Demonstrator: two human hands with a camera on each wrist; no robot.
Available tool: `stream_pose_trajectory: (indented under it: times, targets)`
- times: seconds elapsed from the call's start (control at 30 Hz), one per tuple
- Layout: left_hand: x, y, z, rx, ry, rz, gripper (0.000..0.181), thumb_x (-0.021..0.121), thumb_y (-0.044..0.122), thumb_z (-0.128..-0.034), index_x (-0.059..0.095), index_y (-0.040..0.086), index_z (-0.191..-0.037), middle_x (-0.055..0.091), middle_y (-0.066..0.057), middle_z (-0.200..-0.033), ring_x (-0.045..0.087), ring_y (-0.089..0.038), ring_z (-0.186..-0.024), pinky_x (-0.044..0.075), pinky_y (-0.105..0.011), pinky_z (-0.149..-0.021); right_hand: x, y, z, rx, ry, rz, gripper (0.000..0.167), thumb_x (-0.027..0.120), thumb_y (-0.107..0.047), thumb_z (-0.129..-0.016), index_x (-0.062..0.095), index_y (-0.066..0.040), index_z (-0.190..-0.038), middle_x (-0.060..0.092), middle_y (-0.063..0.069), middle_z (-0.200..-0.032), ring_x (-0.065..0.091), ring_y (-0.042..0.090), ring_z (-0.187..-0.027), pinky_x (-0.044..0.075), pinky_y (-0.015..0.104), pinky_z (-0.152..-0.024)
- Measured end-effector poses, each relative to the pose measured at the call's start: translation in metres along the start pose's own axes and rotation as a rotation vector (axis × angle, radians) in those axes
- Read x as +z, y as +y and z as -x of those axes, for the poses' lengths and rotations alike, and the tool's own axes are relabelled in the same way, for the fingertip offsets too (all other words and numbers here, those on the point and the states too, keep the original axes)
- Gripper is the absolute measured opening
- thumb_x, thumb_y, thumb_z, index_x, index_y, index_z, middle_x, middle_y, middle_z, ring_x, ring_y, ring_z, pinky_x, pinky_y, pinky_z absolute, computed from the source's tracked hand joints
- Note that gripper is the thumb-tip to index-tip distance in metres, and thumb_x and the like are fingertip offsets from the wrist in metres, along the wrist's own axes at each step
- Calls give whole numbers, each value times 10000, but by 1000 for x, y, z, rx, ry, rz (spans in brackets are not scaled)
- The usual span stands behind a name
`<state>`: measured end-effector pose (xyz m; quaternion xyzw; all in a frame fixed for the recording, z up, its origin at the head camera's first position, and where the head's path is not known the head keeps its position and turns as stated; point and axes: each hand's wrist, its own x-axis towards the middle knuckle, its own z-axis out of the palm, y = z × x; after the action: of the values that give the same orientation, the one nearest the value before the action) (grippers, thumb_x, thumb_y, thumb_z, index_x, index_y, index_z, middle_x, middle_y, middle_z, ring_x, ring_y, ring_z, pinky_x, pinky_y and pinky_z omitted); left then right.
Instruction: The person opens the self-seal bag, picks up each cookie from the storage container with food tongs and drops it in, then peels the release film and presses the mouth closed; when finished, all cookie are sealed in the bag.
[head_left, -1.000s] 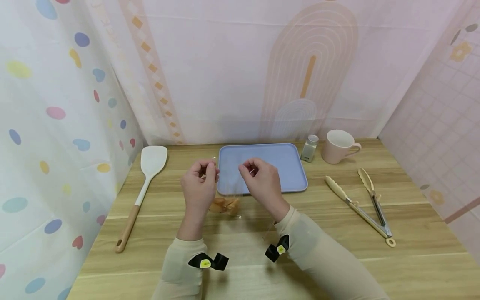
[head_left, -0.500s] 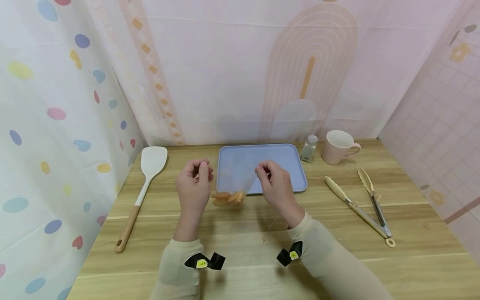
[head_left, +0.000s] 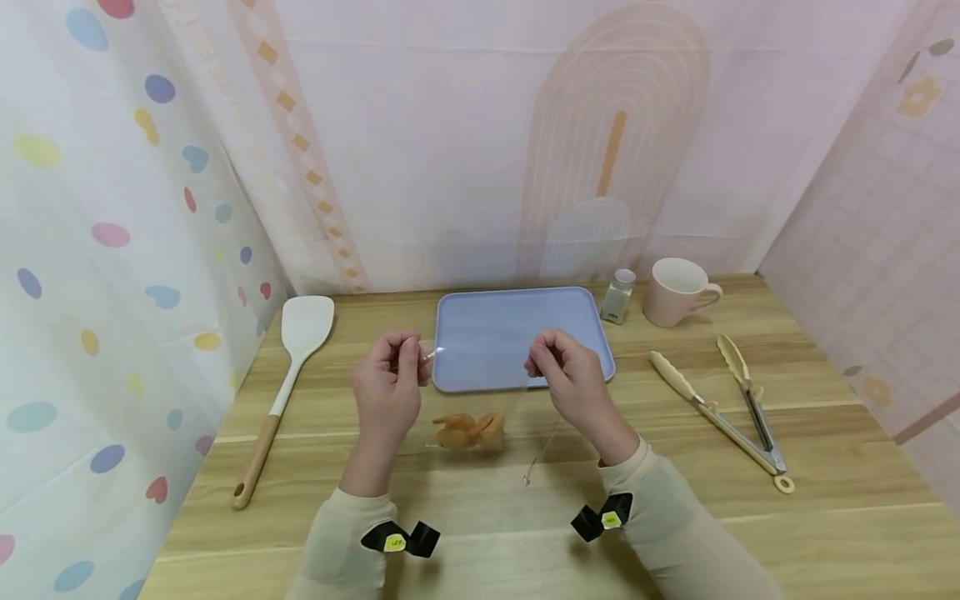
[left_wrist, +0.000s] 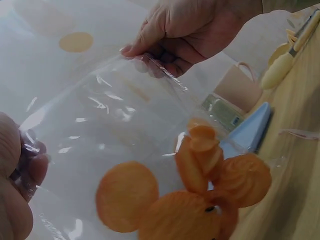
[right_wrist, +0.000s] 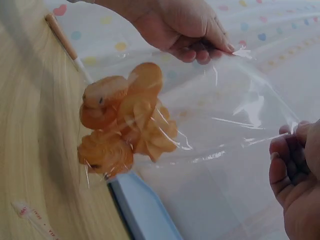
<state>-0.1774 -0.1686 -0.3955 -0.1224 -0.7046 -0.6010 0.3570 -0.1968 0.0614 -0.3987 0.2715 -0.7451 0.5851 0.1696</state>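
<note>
A clear plastic bag (left_wrist: 115,110) is stretched between my two hands. Several orange-brown cookies (head_left: 468,431) lie in its bottom, some round, some swirled, as the right wrist view shows. My left hand (head_left: 386,387) pinches one top corner between thumb and fingers. The opposite corner is pinched by my right hand (head_left: 576,383). In the head view the bag hangs over the table, in front of the blue tray (head_left: 510,333). A thin strip (head_left: 536,462) with red print on it in the right wrist view lies on the wood below my right hand.
On the left lies a white spatula (head_left: 306,333) with a wooden handle. Behind my right hand stand a small glass shaker (head_left: 618,296) and a pink mug (head_left: 675,292). Spread tongs (head_left: 720,417) lie to the right. Patterned curtains (head_left: 450,150) enclose the table's back and sides.
My right hand has moved to the right, away from the left hand, spreading the top of the bag. The cookies swung up, then dropped back down and slightly right.
</note>
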Motion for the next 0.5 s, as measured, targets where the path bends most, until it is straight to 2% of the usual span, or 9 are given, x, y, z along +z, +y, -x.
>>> stream_pose_trajectory:
  times: [0.13,0.23,0.37,0.43,0.5]
  targets:
    - [4,-10,3,87,-1,2,85,525,-58,-948,597,-100,-932,518,-171,-606,479,-101,-441,413,-175,-394,0,-3,4,72,-12,-74,122,503,51,-961,556,63,-853,587,161,-758,574,165,-692,524,267,-641]
    - [6,-15,6,140,22,-39,76,523,-77,-941,595,-98,-927,499,-146,-581,451,-74,-430,372,-158,-378,2,6,6,65,-49,-154,120,470,56,-974,542,86,-883,594,144,-812,588,142,-759,515,256,-693]
    - [7,-16,7,176,63,-81,73,529,-69,-941,590,-96,-910,492,-100,-568,440,-63,-456,350,-146,-394,5,27,10,66,-162,-335,181,449,-60,-1014,514,109,-1027,631,165,-1009,618,184,-972,490,306,-869]
    - [8,-16,6,184,68,-74,70,530,-73,-939,585,-101,-906,487,-85,-566,437,-71,-466,347,-146,-402,6,33,10,90,-221,-400,283,516,-153,-1001,488,99,-1127,632,183,-1090,606,222,-1017,480,323,-889]
    - [8,-15,6,187,62,-57,65,532,-78,-935,583,-103,-905,491,-82,-568,440,-73,-466,353,-146,-399,8,37,11,125,-260,-419,370,596,-183,-963,469,70,-1201,628,210,-1119,594,255,-1004,484,320,-866]
